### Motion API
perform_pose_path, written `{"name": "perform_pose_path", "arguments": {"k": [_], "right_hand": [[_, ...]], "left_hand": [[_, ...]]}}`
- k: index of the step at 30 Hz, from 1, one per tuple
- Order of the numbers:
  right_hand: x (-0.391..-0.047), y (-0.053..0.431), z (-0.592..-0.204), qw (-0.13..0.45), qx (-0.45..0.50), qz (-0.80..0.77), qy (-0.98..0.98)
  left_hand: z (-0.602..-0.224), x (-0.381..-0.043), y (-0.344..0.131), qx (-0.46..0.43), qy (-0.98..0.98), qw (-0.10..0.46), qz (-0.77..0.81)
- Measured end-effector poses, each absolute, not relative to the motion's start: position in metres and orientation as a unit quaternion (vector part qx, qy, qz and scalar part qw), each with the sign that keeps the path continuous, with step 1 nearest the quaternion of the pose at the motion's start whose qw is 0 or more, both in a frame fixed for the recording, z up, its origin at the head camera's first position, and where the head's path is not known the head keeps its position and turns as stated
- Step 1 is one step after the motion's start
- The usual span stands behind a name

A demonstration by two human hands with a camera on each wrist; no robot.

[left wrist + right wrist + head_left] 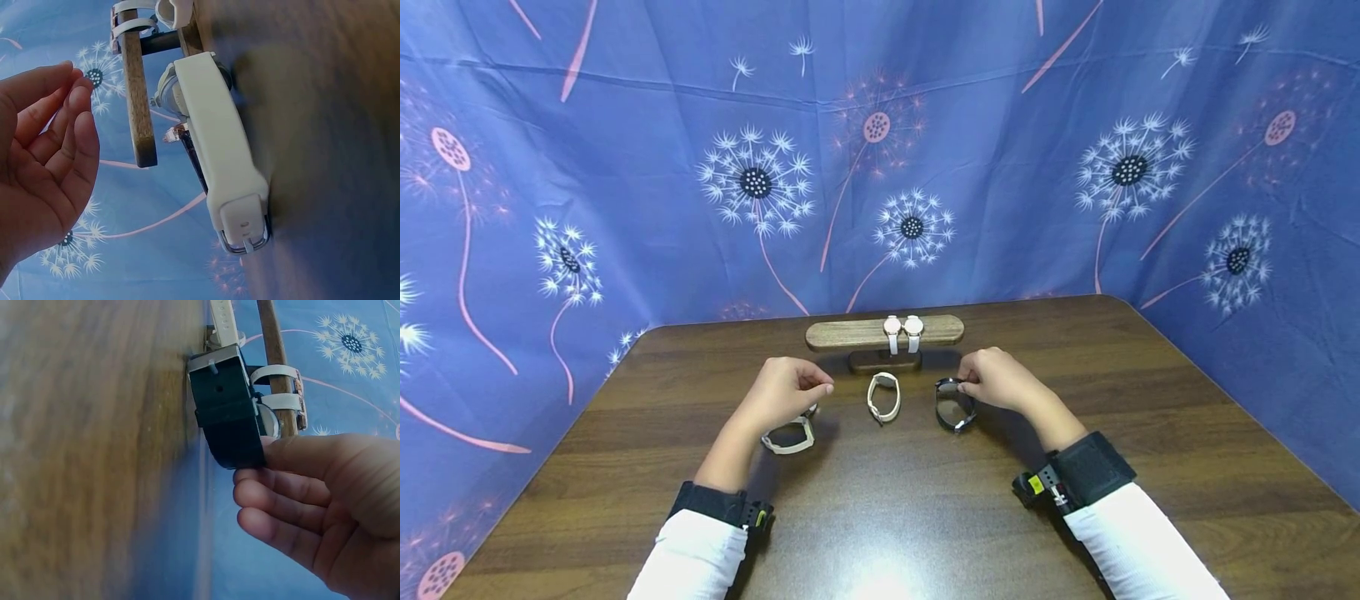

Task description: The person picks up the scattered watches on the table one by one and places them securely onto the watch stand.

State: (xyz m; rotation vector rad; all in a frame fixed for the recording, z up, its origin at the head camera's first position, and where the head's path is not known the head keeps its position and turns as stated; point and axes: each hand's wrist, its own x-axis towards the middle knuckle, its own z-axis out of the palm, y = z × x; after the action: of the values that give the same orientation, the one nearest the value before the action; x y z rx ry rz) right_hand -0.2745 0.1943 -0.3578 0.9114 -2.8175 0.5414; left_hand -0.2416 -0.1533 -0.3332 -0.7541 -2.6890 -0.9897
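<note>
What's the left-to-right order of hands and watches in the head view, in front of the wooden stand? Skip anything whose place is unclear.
Left hand → middle pale watch → dark watch → right hand.

White fabric sleeves on both sides, each running into a broad black cloth wristband, and there's a bright yellow square marking beside the right one!
</note>
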Motion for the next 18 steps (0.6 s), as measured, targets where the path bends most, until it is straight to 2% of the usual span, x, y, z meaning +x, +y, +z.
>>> {"name": "perform_pose_path", "arguments": {"k": [5, 13, 18], "right_hand": [[-0.272, 0.191, -0.354, 0.083, 0.303, 0.202, -0.928], [-0.26, 0.176, -0.331, 0.186, 0.335, 0.24, -0.892], [-0.251, 0.158, -0.312, 0.247, 0.379, 0.273, -0.849]], "left_hand": [[-0.331, -0.239, -0.152, -0.26, -0.901, 0.097, -0.333], [-0.315, -0.235, -0.137, -0.271, -0.881, 0.115, -0.371], [-0.305, -0.235, -0.119, -0.274, -0.854, 0.103, -0.43]]}}
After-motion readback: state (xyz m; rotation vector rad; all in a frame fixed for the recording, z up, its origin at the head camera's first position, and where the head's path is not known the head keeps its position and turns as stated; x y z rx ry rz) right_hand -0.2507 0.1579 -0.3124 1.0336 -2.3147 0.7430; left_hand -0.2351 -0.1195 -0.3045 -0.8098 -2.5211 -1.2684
